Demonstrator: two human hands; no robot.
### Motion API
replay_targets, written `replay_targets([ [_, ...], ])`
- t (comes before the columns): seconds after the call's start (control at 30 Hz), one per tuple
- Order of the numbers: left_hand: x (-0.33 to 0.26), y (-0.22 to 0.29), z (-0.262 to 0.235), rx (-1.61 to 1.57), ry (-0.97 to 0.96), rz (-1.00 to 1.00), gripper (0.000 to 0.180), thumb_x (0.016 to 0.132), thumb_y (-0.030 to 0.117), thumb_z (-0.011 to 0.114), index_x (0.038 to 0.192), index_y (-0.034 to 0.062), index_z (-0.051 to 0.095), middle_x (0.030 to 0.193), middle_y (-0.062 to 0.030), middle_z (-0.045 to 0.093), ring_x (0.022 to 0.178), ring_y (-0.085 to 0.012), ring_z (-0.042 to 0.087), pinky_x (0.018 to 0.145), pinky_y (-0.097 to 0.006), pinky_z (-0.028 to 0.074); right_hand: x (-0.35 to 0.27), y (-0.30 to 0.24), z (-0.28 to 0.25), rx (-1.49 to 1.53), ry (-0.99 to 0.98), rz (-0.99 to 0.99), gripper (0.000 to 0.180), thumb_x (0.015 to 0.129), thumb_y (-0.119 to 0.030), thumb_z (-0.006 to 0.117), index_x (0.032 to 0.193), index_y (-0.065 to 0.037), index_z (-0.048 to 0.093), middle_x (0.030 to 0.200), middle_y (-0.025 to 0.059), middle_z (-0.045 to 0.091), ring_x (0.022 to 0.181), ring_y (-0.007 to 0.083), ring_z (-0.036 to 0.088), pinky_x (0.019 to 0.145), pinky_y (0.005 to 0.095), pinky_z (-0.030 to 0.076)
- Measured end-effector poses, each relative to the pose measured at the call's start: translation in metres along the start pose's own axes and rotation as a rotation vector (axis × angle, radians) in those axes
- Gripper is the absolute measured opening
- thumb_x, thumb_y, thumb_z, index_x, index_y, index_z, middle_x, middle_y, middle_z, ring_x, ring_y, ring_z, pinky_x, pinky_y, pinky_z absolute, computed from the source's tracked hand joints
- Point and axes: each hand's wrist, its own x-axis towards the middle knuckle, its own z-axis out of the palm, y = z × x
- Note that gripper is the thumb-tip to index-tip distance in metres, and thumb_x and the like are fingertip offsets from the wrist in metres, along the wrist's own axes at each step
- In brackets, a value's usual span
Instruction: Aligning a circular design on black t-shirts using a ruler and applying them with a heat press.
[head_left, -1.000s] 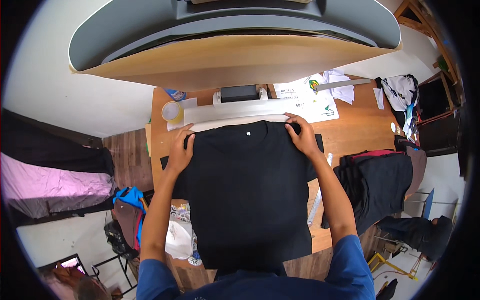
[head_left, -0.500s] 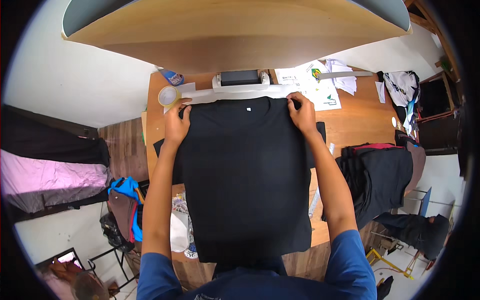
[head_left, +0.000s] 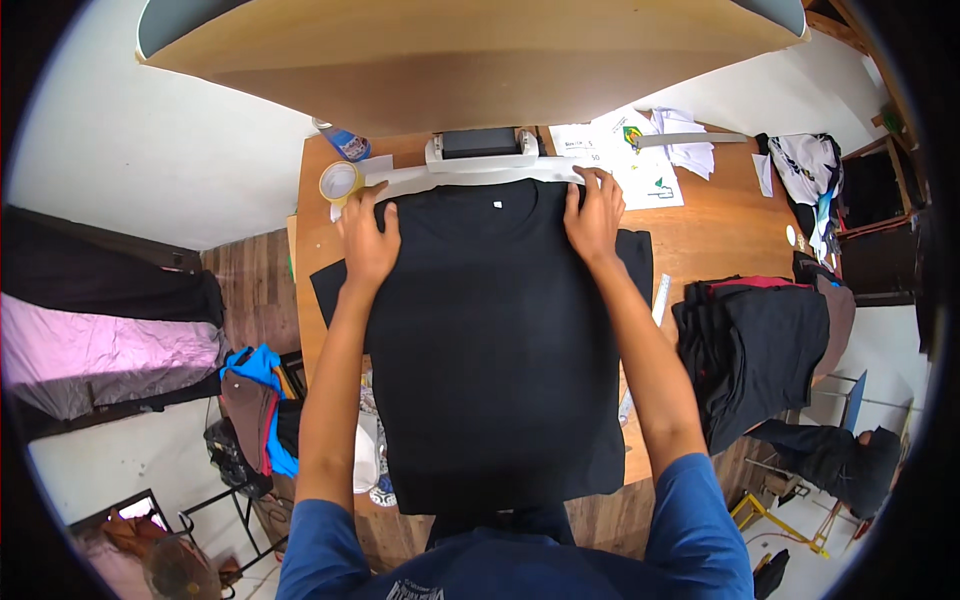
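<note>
Where hands (head_left: pixel 480 225) press: tape roll (head_left: pixel 340 182) alongside

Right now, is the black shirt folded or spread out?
Spread out: the black shirt lies flat, both sleeves out, left hand and right hand on its shoulders.

Bright, even daylight; fisheye-bent, dark-vignetted edges

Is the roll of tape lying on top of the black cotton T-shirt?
No, the roll of tape sits on the wooden table beside the black cotton T-shirt, near the left hand.
</note>
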Motion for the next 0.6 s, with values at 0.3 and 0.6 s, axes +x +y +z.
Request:
replay_targets([
  [0.3,-0.103,0.018,-0.017,-0.085,-0.383,-0.182,0.06,0.106,0.032,0.059,0.161,0.0154,0.04,0.172,-0.0186,0.02,0.159,-0.0438,0.017,0.126,-0.049,0.023,-0.088,0.022,-0.055,0.077,-0.41,0.277,0.054,0.107,-0.031,0.054,0.158,-0.014,0.044,0.167,0.0198,0.033,0.153,0.0418,0.032,0.124,0.0479,0.028],
  [0.6,-0.115,0.016,-0.041,-0.224,-0.053,-0.212,0.059,0.11,0.027,0.051,0.164,0.011,0.034,0.172,-0.0192,0.021,0.16,-0.0391,0.016,0.128,-0.049,0.015,-0.094,0.016,-0.09,0.302,-0.189,0.268,0.052,0.111,-0.032,0.047,0.153,-0.001,0.047,0.161,0.0233,0.042,0.15,0.0375,0.04,0.123,0.0428,0.029],
])
